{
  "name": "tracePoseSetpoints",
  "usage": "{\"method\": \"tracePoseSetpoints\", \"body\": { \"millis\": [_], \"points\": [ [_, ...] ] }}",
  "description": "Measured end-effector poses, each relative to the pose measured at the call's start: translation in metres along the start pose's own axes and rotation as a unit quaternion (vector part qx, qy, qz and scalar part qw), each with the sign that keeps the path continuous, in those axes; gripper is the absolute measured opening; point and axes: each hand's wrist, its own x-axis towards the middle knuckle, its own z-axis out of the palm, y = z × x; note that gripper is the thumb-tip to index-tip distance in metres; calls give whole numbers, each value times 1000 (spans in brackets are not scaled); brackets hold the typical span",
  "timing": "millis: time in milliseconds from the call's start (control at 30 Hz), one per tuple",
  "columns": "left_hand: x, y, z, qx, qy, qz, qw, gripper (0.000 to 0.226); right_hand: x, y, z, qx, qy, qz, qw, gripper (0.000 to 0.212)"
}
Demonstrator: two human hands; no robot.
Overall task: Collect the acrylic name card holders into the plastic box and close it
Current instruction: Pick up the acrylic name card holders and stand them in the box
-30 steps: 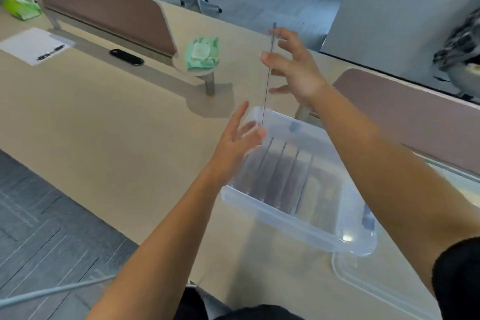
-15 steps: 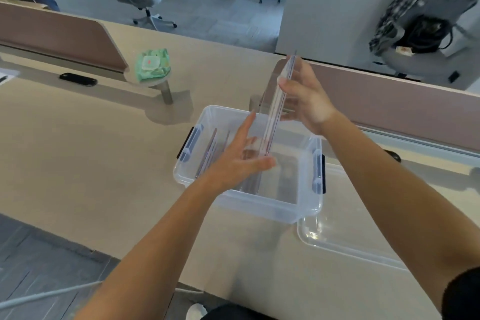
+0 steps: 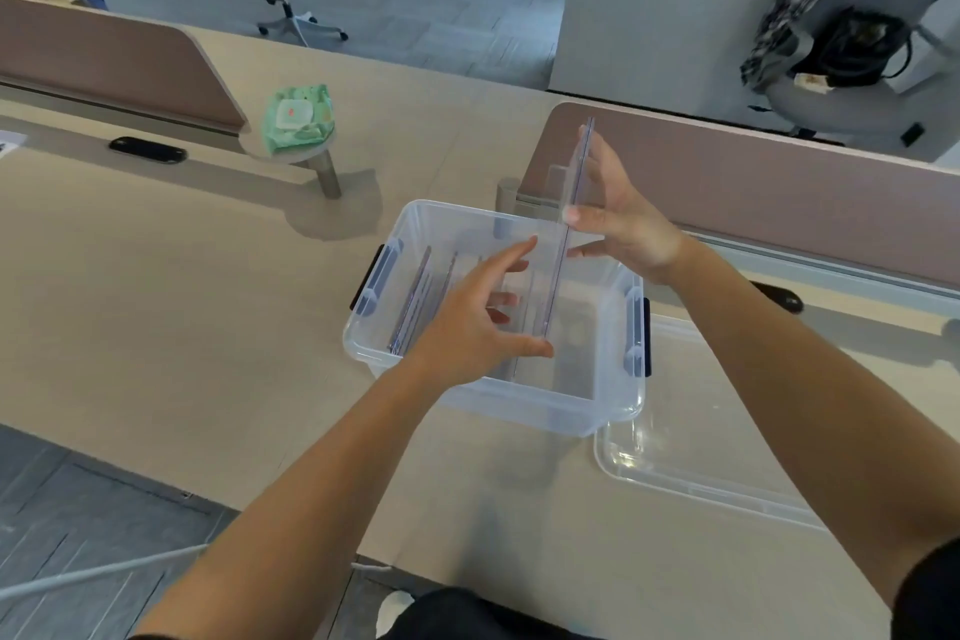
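A clear plastic box [image 3: 613, 411] with blue latches stands on the desk in the middle of the head view. Several acrylic name card holders [image 3: 415, 299] stand on edge along its left side. My right hand [image 3: 621, 218] pinches the upper part of another acrylic holder [image 3: 569, 229], seen edge-on and tilted, with its lower end down inside the box. My left hand [image 3: 475, 327] is over the box with fingers spread, thumb and fingertips touching the low end of that holder. The clear lid [image 3: 691, 463] lies flat to the right of the box.
A green wet-wipe pack [image 3: 296, 117] sits on a round stand at the back left. Brown desk dividers [image 3: 779, 192] run behind the box. A black cable port [image 3: 147, 150] is at the left. Office chairs stand on the floor beyond the desk.
The held holder has come down from above the box until its lower end is inside it. Both hands followed it down, and the camera swung so the box is now centred.
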Motion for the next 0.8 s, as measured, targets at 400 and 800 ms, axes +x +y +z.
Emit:
{"method": "tracePoseSetpoints", "body": {
  "millis": [400, 800],
  "points": [
    [25, -61, -22, 222, -61, -83, 969, 73, 25, 100, -17, 39, 55, 138, 988, 103],
    [17, -135, -44, 344, -37, -33, 938, 36, 56, 177, 14, -27, 82, 311, 947, 92]
  ]
}}
